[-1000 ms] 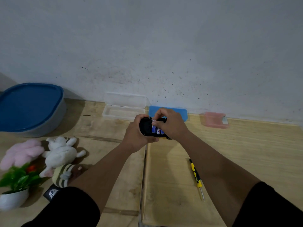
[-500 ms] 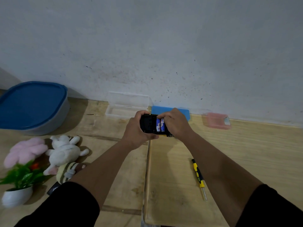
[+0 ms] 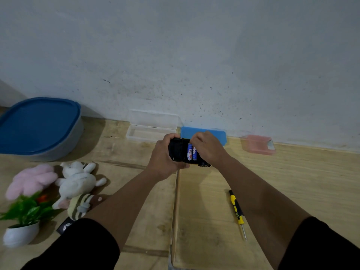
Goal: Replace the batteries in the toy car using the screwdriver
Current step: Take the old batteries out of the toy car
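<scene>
Over the wooden table, my left hand grips the car while my right hand, fingertips curled closed, should press both batteries evenly flat.

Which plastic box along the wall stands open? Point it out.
The clear box, leftmost of the three small ones: its lid is tipped up against the wall. The blue box and pink box look shut.

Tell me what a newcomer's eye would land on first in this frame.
Centre frame, the left hand and right hand hold the black toy car upside down above the wooden table, two blue batteries showing in its open bay. The yellow-and-black screwdriver lies unused lower right; a blue-lidded tub sits far left.
</scene>
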